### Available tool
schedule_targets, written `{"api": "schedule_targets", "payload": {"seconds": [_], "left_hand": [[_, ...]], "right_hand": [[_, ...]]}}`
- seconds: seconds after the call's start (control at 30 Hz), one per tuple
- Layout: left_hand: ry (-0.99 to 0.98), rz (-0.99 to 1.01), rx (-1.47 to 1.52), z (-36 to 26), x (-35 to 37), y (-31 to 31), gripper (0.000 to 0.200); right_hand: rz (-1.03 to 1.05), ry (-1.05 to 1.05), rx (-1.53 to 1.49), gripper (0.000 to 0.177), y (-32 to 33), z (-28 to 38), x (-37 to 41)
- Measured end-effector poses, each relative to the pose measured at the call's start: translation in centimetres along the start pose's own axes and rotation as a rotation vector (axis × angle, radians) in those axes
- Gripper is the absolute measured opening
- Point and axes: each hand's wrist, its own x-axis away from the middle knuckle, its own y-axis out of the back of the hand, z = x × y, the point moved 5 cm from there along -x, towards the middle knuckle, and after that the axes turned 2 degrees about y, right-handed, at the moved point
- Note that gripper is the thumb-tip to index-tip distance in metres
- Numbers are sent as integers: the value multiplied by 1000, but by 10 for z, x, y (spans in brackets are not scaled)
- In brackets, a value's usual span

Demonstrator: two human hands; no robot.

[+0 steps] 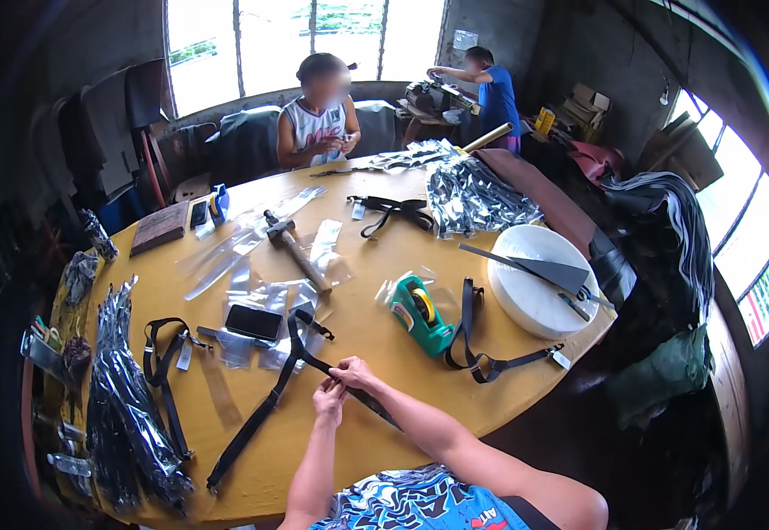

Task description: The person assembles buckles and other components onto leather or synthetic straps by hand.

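Both my hands meet over a long black strap (265, 408) that lies across the yellow table (375, 256). My left hand (329, 397) pinches the strap from the near side. My right hand (354, 374) grips the same strap just beyond it, fingers closed on the webbing. The strap runs from a buckle end near the phone (253, 321) down to the table's front left edge. Clear plastic sleeves (265, 296) lie around the phone.
A green tape dispenser (420, 314), another black strap (481, 349), a hammer (293, 245) and a white round block (534, 278) with a blade lie ahead. Bagged straps (128, 406) pile up at left, foil packs (477, 196) at back right. Two people work at the far side.
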Motion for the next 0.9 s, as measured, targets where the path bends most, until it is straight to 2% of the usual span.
{"api": "schedule_targets", "payload": {"seconds": [0.17, 0.23, 0.37, 0.43, 0.57, 0.63, 0.73, 0.8, 0.87, 0.9], "left_hand": [[19, -36, -15, -1, 0, -3, 42], [18, -49, -32, 0, -2, 0, 42], [2, -117, -98, -1, 0, -2, 42], [-19, -104, -122, -3, 3, -4, 41], [-48, -143, -149, -9, 6, -6, 38], [-64, -132, -133, -12, 5, -6, 38], [-73, -127, -127, -15, 4, -5, 38], [-75, -130, -141, -17, 2, -6, 37], [-64, -125, -159, -17, -3, -7, 38], [-63, -118, -181, -21, -3, -8, 39]], "right_hand": [[30, -14, 24, 34, 5, 3, -1], [132, -24, 18, 33, 4, 1, -8], [207, 50, 39, 34, 2, 1, -22], [214, 161, 202, 35, 1, 10, -28], [225, 150, 315, 37, -1, 20, -35], [295, 109, 454, 37, -2, 18, -39], [321, 128, 484, 36, 0, 20, -39], [288, 166, 371, 40, 4, 21, -36], [347, 53, 341, 47, 12, 24, -29], [361, 9, 188, 48, 15, 21, -26]]}}
